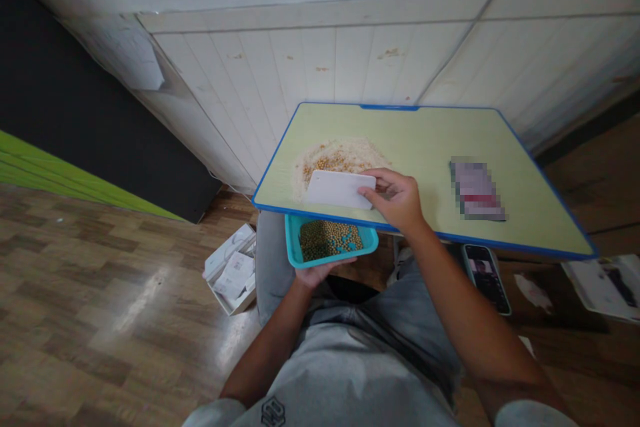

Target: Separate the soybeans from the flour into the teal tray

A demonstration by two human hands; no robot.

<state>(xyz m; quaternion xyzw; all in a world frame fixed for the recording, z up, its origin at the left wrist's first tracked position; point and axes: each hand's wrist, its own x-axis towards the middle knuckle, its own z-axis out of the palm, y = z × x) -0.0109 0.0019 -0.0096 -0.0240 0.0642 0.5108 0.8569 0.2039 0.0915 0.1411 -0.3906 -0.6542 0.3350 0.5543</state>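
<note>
My right hand grips the right end of a flat white scraper, thumb on top. The scraper lies over the near side of a spread of pale powder mixed with round yellow beans on the table. Below the table's front edge, my left hand supports a turquoise plastic basket from its near side and underneath; most of its fingers are hidden. Many yellow beans lie inside the basket, and bits of its turquoise bottom show among them.
The pale green table has a blue rim and stands against a white panelled wall. A blurred-out flat object lies on its right part. Below the right edge is a phone. An open white box sits on the wooden floor.
</note>
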